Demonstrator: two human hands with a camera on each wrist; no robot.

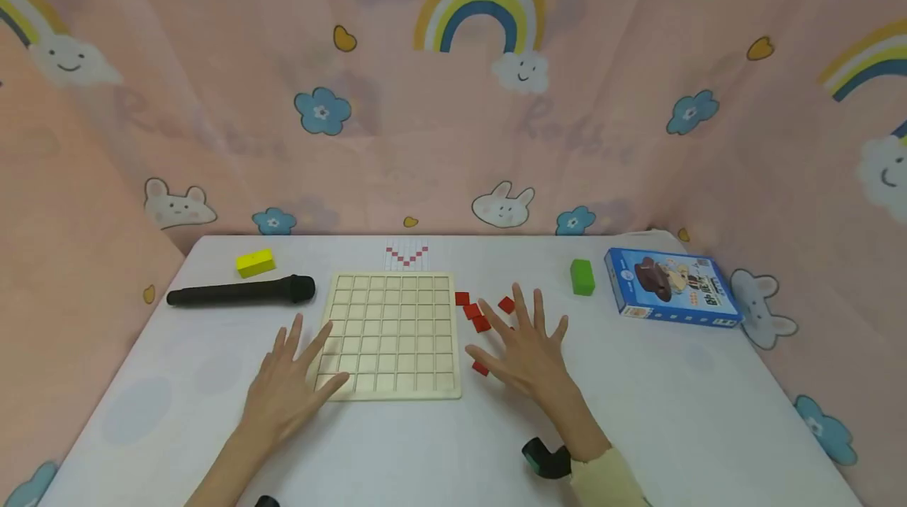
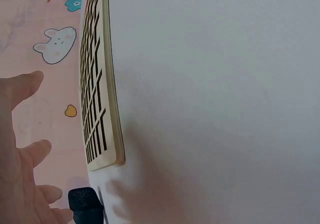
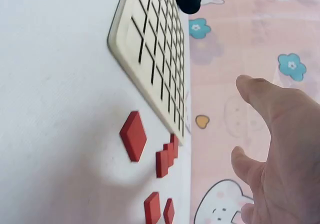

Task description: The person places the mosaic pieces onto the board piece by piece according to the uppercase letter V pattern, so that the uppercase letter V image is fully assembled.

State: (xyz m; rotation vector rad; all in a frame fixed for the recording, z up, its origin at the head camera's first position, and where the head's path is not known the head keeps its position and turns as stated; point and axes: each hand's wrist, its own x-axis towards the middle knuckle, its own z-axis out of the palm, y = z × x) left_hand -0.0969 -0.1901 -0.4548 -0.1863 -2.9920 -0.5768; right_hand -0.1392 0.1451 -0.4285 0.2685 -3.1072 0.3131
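A cream grid board [image 1: 390, 336] lies flat in the middle of the white table. My left hand [image 1: 283, 385] hovers over its left edge, fingers spread, holding nothing. To the right of the board, my right hand [image 1: 531, 353] is raised with its fingers spread and nothing in them. Small red square tiles [image 1: 481, 323] lie scattered beneath and around that hand, some close to the board's right edge. One red tile [image 3: 133, 136] shows apart from the others in the right wrist view. In the left wrist view, the left hand [image 2: 25, 154] casts a shadow on the table.
Behind the board lies a paper with a red V pattern [image 1: 407, 255]. A black microphone [image 1: 241, 292] and a yellow block [image 1: 255, 263] are at the left. At the right are a green block [image 1: 583, 277] and a blue box [image 1: 673, 288]. A patterned pink curtain [image 1: 425, 137] surrounds the table.
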